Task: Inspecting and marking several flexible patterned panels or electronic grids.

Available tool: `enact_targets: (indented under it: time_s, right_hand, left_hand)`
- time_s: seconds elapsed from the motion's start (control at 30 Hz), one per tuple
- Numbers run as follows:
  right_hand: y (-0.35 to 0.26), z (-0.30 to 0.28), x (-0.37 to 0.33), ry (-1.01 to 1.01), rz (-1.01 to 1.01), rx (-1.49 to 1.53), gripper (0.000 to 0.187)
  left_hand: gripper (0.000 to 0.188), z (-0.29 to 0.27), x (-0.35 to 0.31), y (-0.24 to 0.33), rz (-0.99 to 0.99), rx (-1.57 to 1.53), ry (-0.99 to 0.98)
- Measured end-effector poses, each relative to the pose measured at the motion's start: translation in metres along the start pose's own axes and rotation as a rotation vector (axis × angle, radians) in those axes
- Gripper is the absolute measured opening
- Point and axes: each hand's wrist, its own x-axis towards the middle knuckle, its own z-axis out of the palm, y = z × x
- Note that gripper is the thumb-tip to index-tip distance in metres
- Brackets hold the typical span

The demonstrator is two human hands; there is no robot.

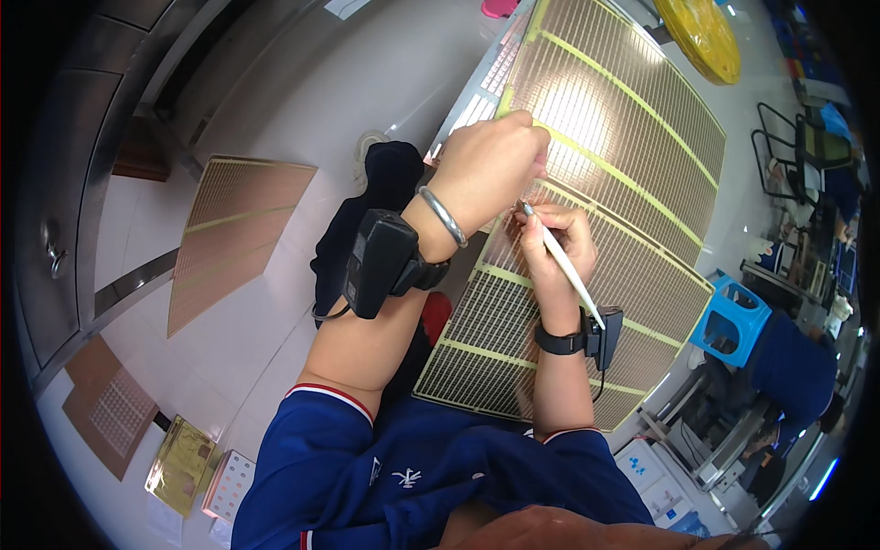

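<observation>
A large copper-coloured grid panel [632,115] with yellow-green strips slants across in front of me, with a second similar panel [632,284] section adjoining it on the near side. My left hand [504,151] is over the left part of the panel, its fingers curled together. Whatever those fingertips pinch, if anything, is hidden. Just nearer, my right hand [566,240] grips a slim white pen-like tool [570,270] between thumb and fingers. The tool's dark tip points toward the seam between the sections, close to my left hand; I cannot tell whether it touches.
Another copper grid panel [234,238] leans at the left near metal cabinets [78,183]. A brown sheet [110,408] and a yellow plate [181,463] lie at lower left. To the right are a blue stool [729,321], a person in dark blue [797,367] and a yellow disc [701,37].
</observation>
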Motion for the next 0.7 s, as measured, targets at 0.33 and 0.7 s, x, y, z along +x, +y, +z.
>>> enact_targets:
  time_s: [0.33, 0.7]
  right_hand:
    - [-0.0001, 0.0007, -0.0002, 0.006, -0.017, -0.029, 0.010]
    - [-0.0011, -0.0005, 0.0002, 0.000, -0.013, -0.009, 0.010]
  left_hand:
    - [0.012, 0.0015, 0.0004, -0.0013, 0.006, 0.011, 0.011]
    - [0.011, 0.0016, 0.0014, -0.0003, -0.002, -0.004, 0.005]
